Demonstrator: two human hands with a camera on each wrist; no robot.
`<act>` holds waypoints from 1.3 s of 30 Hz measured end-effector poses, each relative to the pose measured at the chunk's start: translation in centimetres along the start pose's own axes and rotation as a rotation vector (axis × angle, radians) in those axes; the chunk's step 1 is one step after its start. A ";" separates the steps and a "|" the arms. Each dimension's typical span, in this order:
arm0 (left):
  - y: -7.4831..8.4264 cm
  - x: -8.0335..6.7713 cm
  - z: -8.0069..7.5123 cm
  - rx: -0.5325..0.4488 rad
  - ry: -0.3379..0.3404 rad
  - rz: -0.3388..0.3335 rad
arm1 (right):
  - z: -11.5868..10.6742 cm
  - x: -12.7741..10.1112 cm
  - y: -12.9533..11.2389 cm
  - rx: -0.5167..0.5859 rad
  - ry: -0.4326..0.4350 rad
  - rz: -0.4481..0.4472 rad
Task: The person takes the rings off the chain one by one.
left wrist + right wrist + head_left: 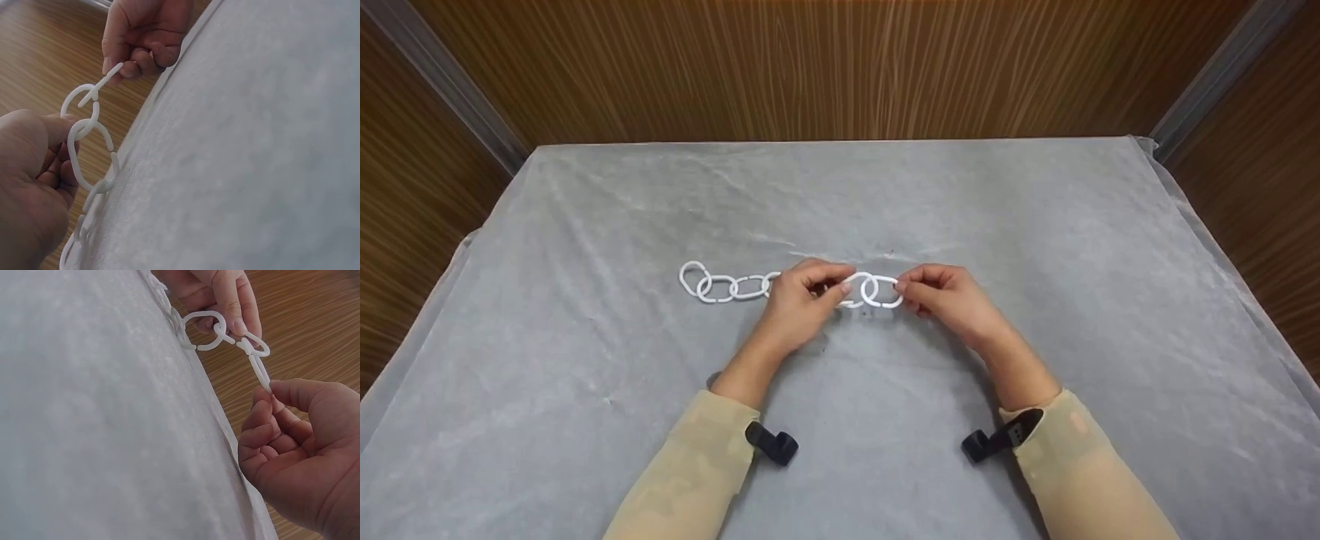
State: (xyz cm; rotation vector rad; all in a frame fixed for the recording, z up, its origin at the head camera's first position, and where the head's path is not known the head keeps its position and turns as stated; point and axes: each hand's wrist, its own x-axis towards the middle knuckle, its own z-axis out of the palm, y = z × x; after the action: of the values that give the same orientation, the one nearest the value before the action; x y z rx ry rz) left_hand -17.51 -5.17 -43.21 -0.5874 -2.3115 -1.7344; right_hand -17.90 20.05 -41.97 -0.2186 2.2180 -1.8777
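Note:
A chain of several white plastic oval links (727, 287) lies across the middle of a grey-covered table (1035, 225). My left hand (802, 296) pinches a link near the chain's right end (90, 154), lifted slightly off the cloth. My right hand (941, 294) pinches the last link (883, 291) by its far side, fingers curled round it (260, 368). The last link hangs through its neighbour (205, 329) between the two hands. The chain's left part rests flat on the cloth.
The grey cloth covers the whole tabletop and drapes over its edges. Wood-panelled walls (840, 67) stand behind and to both sides. Black wrist camera mounts (772, 444) sit on both beige sleeves.

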 end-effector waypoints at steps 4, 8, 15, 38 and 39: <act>0.0 -0.1 0.1 -0.005 0.007 -0.001 | 0.0 0.0 0.1 0.027 -0.001 -0.011; -0.2 -0.2 0.2 -0.020 0.017 -0.005 | 0.1 0.0 0.2 0.035 0.005 -0.021; -0.5 -0.6 0.3 -0.006 0.021 -0.039 | 0.3 0.1 0.6 0.036 0.015 -0.018; -0.7 -0.1 0.6 0.009 0.067 0.022 | 0.3 0.2 0.5 0.093 0.009 0.020; -0.6 -0.1 0.6 0.005 0.065 0.021 | 0.2 0.2 0.5 0.095 0.010 0.018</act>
State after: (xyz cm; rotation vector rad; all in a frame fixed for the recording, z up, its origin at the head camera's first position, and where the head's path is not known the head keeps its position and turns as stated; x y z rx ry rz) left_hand -17.66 -4.76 -43.98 -0.5442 -2.2568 -1.7120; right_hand -17.99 19.90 -42.50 -0.1724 2.1232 -1.9722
